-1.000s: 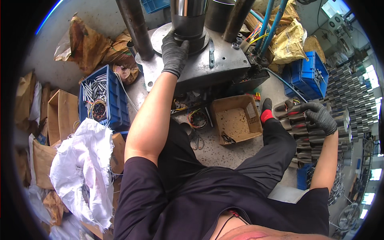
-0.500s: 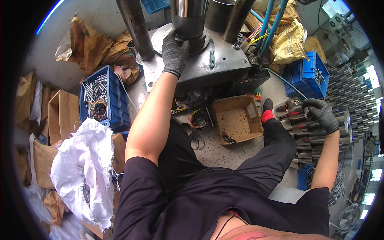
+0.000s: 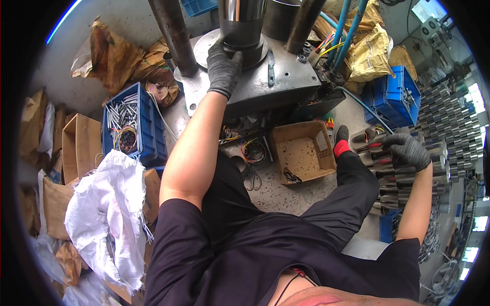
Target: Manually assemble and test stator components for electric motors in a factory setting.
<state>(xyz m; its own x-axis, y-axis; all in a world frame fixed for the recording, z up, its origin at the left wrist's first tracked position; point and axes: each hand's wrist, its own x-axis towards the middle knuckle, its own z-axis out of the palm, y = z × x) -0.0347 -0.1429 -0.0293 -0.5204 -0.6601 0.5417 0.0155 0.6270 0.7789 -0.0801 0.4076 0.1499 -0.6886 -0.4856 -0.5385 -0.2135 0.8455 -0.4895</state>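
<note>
My left hand (image 3: 224, 70), in a dark grey glove, grips the lower side of a dark metal cylinder (image 3: 244, 35). That cylinder stands on a round plate (image 3: 203, 50) on the press table, under a shiny metal ram (image 3: 242, 10). Off to the right, my gloved right hand (image 3: 411, 152) is curled at the end of a thin blue rod (image 3: 365, 107), which runs from the press; the hand covers its tip. Metal sleeves (image 3: 380, 176) lie beneath and beside this hand. A knife (image 3: 271, 69) rests on the press table (image 3: 296, 81), right of the cylinder.
An open cardboard box (image 3: 303, 148) sits on the floor between my legs, with scissors (image 3: 252, 181) to its left. On the left, a blue crate (image 3: 155, 125) holds metal shafts, near a white woven sack (image 3: 107, 219). Blue crates (image 3: 400, 94) and stacked metal cylinders (image 3: 449, 117) stand right.
My right hand has shifted slightly downward, its fingers more bunched, and a little more of the blue rod's end shows. My left hand stays on the cylinder.
</note>
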